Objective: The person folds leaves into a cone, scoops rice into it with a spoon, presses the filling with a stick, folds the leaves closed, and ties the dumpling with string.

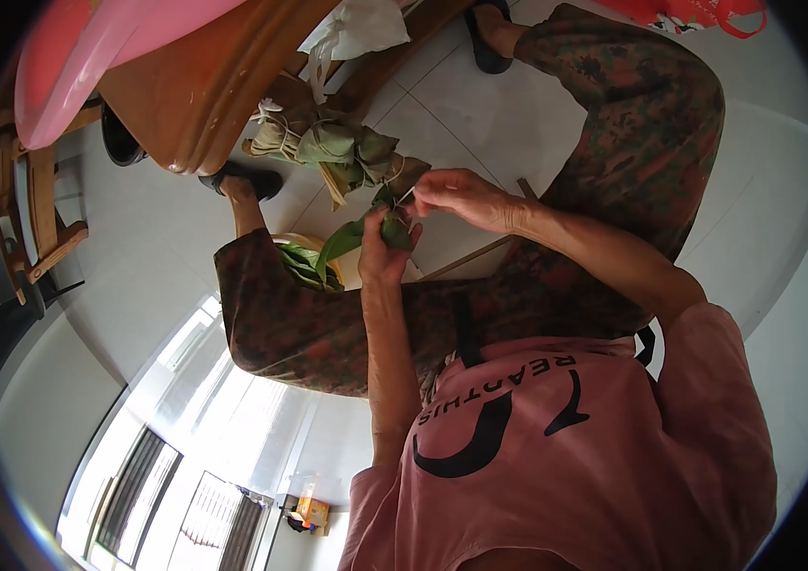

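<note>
My left hand (386, 255) is closed around a green leaf-wrapped rice dumpling (394, 228), and a long leaf end (337, 246) sticks out to its left. Close beside it, my right hand (456, 198) pinches a pale string (407, 195) that runs to the dumpling. Just beyond my hands hangs a cluster of tied leaf-wrapped dumplings (328, 143), bound with light strings. A hank of pale strings (275, 138) shows at the cluster's left side. My fingers hide part of the dumpling being held.
A basin (338, 268) with green leaves (297, 262) stands by my left knee. The wooden table (185, 105) carries a pink basin (80, 71) at upper left. A white plastic bag (356, 29) hangs above the cluster. A wooden chair (42, 205) stands at far left, a red bag (689, 14) at upper right.
</note>
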A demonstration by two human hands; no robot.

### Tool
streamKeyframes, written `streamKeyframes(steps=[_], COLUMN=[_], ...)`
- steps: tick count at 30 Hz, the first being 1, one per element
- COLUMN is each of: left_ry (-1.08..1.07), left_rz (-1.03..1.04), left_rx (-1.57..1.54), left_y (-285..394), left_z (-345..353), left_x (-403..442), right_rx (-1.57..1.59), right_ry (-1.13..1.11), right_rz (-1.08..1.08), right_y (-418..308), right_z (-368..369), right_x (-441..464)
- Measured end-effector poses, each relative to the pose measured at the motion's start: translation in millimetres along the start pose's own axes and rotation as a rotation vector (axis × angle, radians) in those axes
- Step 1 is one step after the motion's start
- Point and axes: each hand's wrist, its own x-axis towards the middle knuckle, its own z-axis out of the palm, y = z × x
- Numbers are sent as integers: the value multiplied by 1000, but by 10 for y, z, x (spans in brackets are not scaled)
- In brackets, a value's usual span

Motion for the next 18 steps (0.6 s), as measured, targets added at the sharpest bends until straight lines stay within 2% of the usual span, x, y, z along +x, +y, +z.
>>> streamKeyframes(steps=[2, 4, 6, 9, 10, 13, 14, 17, 18], left_ry=[-45, -51, -19, 50, -3, -116, -127, -144, -119], left_rz=[-34, -64, -91, -61, -59, -44, -43, -25, -17], left_rx=[-38, -102, -192, -145, -132, -94, -84, -84, -74], left_y=[-6, 30, 77, 134, 117, 65, 56, -12, -60], left_z=[-97, -157, -178, -160, -159, -156, -152, -288, -253], left_x=[102, 143, 148, 144, 177, 249, 241, 357, 365], right_rx=[212, 13, -597, -1271, -1086, -805, -760, -455, -395], right_ry=[51, 23, -85, -106, -127, -389, -418, -217, -117], right_rz=[217, 346, 369, -109, -326, -538, -465, 142, 239], right_y=[-22, -97, -326, -414, -353, -190, -81, 165, 276], right_z=[-47, -76, -30, 54, 68, 261, 287, 191, 144], right_x=[-35, -81, -157, -245, -204, -57, -49, -79, -77])
